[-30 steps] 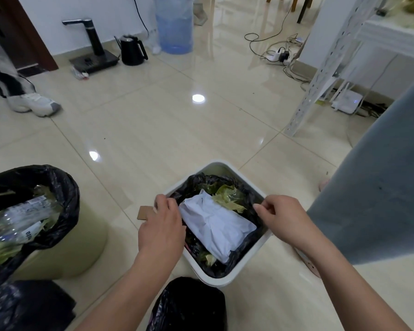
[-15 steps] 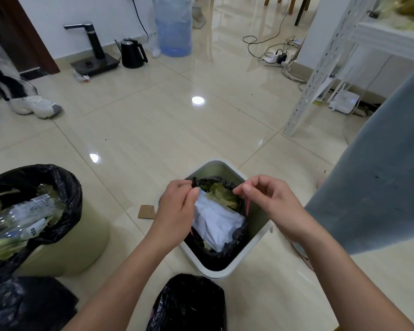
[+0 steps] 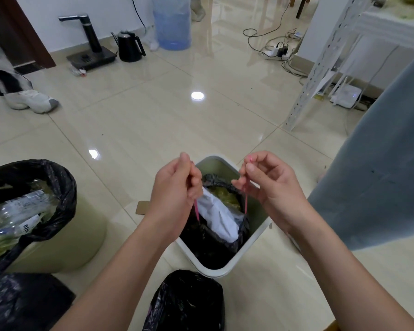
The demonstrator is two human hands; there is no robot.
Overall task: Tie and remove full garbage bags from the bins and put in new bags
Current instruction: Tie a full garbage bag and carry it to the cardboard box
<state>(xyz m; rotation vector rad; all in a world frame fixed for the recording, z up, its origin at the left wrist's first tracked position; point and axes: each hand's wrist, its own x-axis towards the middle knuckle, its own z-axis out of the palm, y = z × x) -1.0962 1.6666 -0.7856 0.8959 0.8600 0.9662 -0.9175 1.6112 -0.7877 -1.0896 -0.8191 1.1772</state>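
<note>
A square white bin (image 3: 227, 271) stands on the floor in front of me, holding a full black garbage bag (image 3: 208, 242) with white paper and green scraps showing at its mouth. My left hand (image 3: 176, 187) grips the pink drawstring (image 3: 196, 211) on the bag's left side. My right hand (image 3: 268, 182) pinches the pink drawstring (image 3: 246, 201) on the right side. Both hands are raised above the bin and the strings run taut down to the bag's rim. A round pale bin (image 3: 65, 240) at the left holds another full black bag (image 3: 34, 199) with plastic bottles.
A tied black bag (image 3: 187, 304) lies by my arms at the front and more black plastic (image 3: 22, 304) at the bottom left. A cardboard scrap (image 3: 142, 207) lies left of the square bin. A person's sneaker (image 3: 31, 100), kettle (image 3: 129, 46), water jug (image 3: 172, 22), cables and white rack leg (image 3: 320, 68) stand farther off.
Both hands left the bin's rim, took the pink drawstrings and rose above the bin. The bag's edge came off the rim and its mouth has gathered narrower.
</note>
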